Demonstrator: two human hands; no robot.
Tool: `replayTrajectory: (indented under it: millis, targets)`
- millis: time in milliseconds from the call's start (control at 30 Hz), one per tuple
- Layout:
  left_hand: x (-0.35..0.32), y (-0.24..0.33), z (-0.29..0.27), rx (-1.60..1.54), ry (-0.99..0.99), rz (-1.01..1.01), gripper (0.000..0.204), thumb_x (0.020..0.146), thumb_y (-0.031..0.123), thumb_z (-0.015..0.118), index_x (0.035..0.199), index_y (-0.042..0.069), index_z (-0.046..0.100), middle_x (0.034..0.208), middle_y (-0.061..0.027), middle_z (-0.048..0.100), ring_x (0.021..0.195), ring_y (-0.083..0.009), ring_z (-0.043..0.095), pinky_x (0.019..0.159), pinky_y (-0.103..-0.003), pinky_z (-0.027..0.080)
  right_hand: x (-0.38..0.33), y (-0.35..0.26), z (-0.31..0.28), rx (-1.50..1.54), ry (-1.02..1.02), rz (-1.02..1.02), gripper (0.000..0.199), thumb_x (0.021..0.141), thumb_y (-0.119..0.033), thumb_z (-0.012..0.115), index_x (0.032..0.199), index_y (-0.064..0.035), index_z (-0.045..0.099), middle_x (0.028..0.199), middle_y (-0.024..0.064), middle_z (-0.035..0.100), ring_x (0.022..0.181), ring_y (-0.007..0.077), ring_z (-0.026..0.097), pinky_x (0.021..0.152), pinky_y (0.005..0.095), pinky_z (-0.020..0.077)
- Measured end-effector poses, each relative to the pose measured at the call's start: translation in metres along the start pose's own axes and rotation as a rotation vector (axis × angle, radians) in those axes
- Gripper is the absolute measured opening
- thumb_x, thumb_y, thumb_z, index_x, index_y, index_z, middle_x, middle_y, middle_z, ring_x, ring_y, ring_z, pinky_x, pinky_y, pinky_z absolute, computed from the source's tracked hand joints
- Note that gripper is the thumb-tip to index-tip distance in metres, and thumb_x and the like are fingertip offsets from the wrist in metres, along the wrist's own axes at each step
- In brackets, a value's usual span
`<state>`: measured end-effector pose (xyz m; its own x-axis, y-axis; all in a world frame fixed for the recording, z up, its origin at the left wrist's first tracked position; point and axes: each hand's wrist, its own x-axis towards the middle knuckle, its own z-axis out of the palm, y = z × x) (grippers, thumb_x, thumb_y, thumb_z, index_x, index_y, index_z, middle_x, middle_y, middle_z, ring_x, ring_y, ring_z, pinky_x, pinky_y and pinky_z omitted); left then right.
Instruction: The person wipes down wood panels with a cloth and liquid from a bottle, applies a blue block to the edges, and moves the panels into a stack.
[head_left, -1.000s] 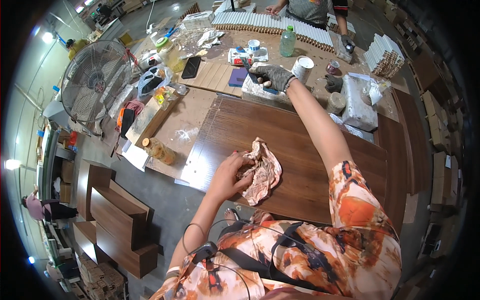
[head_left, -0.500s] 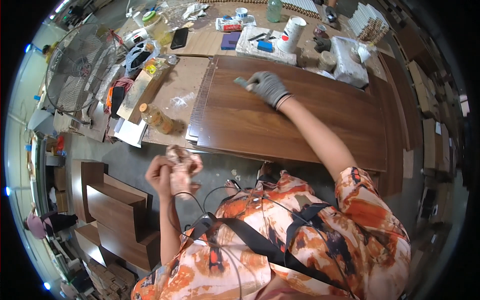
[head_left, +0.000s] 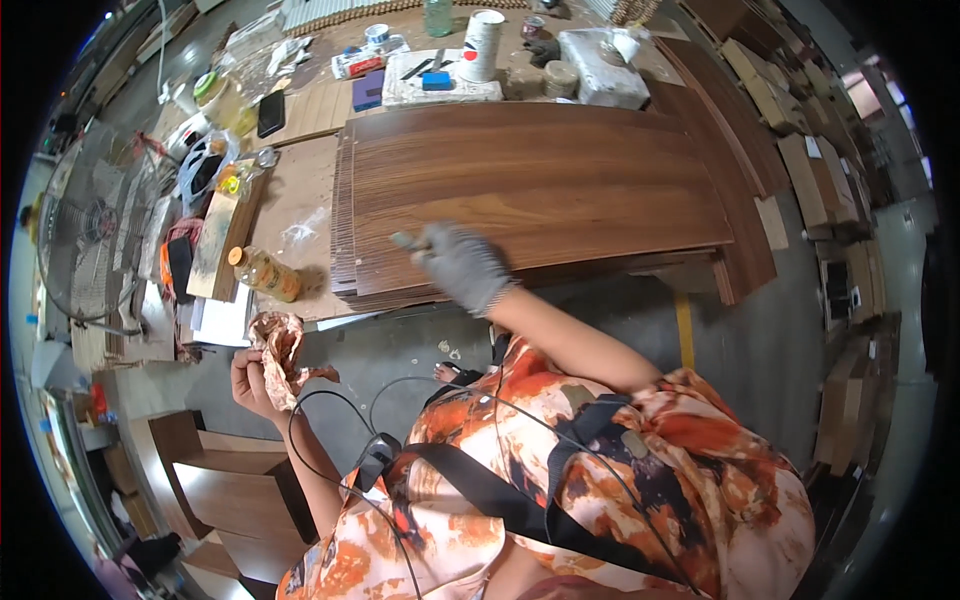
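Observation:
My left hand (head_left: 254, 384), bare, is closed on a crumpled orange-and-cream cloth (head_left: 280, 350) just off the table's near edge. In a grey knitted glove, my right hand (head_left: 464, 268) is closed on a small pale-green flat piece (head_left: 403, 240), whose exact kind I cannot make out. That hand is over the near left part of a brown wood-grain board (head_left: 570, 190). The board lies flat on top of a stack of similar boards, their left edges showing as a stepped row. Whether the green piece touches the surface cannot be seen clearly.
Left of the stack lies an orange-capped bottle (head_left: 265, 273). Beyond it are a phone (head_left: 271, 114) and a wire fan (head_left: 95, 220). Behind the board, a white foam block (head_left: 440, 92) bears a blue block (head_left: 436, 81) and a white cup (head_left: 482, 45). Brown cabinet-like pieces (head_left: 235, 495) stand at lower left.
My right hand has come from the board's far left part toward its near edge, still holding the green piece. My left hand and the cloth have shifted left and slightly down; the whole view has turned.

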<state>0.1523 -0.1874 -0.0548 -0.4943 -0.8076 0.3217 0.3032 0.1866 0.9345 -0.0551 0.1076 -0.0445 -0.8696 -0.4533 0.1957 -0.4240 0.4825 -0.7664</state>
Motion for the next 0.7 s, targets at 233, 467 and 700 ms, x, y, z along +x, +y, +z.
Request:
replayTrajectory:
  millis: [233,467,700]
  targets:
    - [0.027,0.013,0.104,-0.028,-0.181,0.047,0.018,0.096,-0.004,0.047,0.089,-0.001,0.063,0.087,-0.0029,0.063,0.076,-0.0098,0.055,0.074,-0.025,0.046,-0.064,0.113,-0.143,-0.289,0.414,0.352,0.025,0.090,-0.030,0.067,0.085,-0.0048,0.066,0.079,0.0200,0.066,0.072,0.0360,0.066,0.067,0.0472,0.0530]
    - [0.004,-0.027,0.228,0.559,-0.669,0.318,0.013,0.092,0.001,0.059,0.099,0.003,0.069,0.101,-0.0123,0.063,0.095,-0.0269,0.060,0.084,-0.037,0.049,-0.030,0.031,-0.041,-0.133,0.205,0.131,0.016,0.085,-0.021,0.072,0.085,-0.0059,0.066,0.082,0.0188,0.067,0.081,0.0358,0.065,0.074,0.0440,0.0532]
    - [-0.057,0.018,0.256,0.981,-1.037,0.558,0.094,0.077,0.053,0.077,0.149,0.001,0.046,0.162,-0.0192,0.031,0.153,-0.0419,0.019,0.121,-0.063,0.016,-0.149,0.181,-0.254,-0.321,0.667,0.664,0.026,0.089,-0.026,0.066,0.078,-0.0029,0.067,0.076,0.0209,0.068,0.072,0.0334,0.067,0.067,0.0441,0.0548]
